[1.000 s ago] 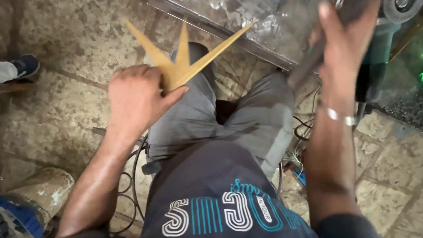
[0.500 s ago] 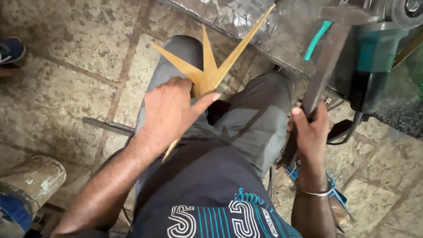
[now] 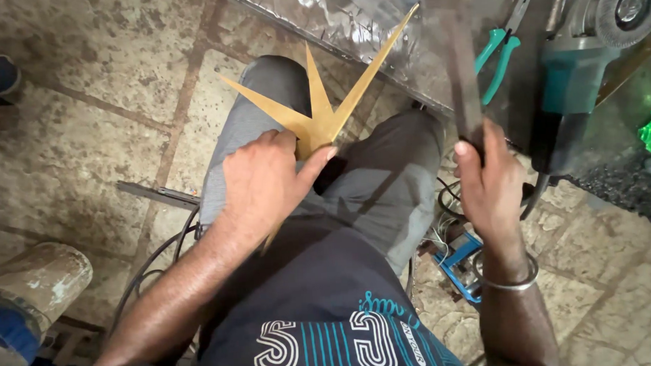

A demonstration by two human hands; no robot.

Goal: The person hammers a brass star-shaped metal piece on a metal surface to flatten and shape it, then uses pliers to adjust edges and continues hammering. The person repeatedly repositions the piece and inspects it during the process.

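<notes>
Desk [image 3: 377,34] edge up top has a teal grinder [image 3: 577,69] and pliers [image 3: 499,54], right hand [image 3: 490,187] fingers wrapped round a dark flat bar [image 3: 461,67], left hand [image 3: 263,186] pinning the brass star piece [image 3: 322,113] on the lap.
</notes>
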